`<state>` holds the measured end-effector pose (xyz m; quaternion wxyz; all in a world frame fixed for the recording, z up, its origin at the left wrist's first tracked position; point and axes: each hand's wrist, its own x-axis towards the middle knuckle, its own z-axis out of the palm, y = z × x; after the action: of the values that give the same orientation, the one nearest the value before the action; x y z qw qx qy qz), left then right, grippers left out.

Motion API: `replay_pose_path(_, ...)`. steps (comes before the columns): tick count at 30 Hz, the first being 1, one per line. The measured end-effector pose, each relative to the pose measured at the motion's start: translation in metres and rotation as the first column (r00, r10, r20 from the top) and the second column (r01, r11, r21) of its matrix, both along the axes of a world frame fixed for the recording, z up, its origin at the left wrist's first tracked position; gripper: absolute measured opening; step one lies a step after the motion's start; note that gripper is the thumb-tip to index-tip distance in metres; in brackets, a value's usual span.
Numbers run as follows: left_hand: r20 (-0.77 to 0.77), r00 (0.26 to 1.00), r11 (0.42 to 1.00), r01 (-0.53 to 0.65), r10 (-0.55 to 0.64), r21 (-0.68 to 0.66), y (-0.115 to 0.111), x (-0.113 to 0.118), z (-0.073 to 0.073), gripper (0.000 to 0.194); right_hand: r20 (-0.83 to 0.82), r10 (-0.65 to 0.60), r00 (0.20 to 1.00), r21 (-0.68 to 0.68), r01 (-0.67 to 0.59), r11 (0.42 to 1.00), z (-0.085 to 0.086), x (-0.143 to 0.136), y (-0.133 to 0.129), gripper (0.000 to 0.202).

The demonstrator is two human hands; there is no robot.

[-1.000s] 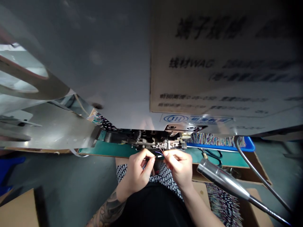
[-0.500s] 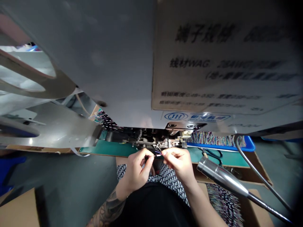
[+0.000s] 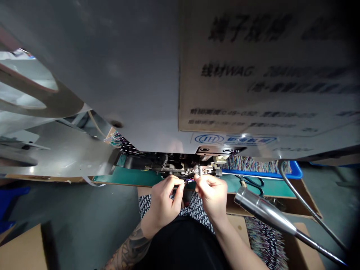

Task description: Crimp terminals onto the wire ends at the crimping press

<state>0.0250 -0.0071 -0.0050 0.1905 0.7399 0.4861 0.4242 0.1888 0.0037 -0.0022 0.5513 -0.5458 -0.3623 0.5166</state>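
Note:
My left hand (image 3: 164, 198) pinches a short dark cable between thumb and index finger. From it a few thin coloured wires (image 3: 190, 180) fan out to the right. My right hand (image 3: 213, 197) is closed at the far ends of these wires, its fingertips gripping one or more of them; exactly which is too small to see. Just beyond both hands sits the metal tooling (image 3: 180, 170) of a crimping machine, and the right fingertips are up against its front edge. The machine's grey housing (image 3: 126, 75) hangs above, with a printed label (image 3: 253, 101) on it.
A blue tray (image 3: 296, 170) full of cut wires stands behind on the green bench top (image 3: 140, 178). The metal lamp (image 3: 261, 208) on a flexible neck reaches in from the right. Wire bundles (image 3: 267, 240) lie in a cardboard box below. Left is a metal reel guard (image 3: 70, 146).
My right hand has shifted slightly forward, bringing its fingertips and the wire ends closer to the tooling. My left hand stays nearly in place, still holding the cable.

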Motion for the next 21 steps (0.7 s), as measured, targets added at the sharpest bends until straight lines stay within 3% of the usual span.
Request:
replay_pose_path(13, -0.032, 0.999, 0.999, 0.0, 0.001, 0.036, 0.001, -0.005, -0.005, 0.012, 0.07, 0.034, 0.997, -0.049, -0.031, 0.998, 0.012, -0.001, -0.001, 0.045)
replay_pose_path(18, -0.066, 0.993, 0.991, 0.103, -0.098, 0.083, 0.003, -0.012, 0.0, 0.016, 0.102, 0.229, 0.968, -0.096, -0.22, 0.971, 0.019, 0.011, 0.003, 0.04)
replay_pose_path(21, -0.022, 0.987, 0.987, 0.156, -0.157, -0.037, 0.002, -0.015, 0.006, 0.012, 0.051, 0.363, 0.93, -0.129, -0.354, 0.926, 0.021, 0.019, 0.005, 0.048)
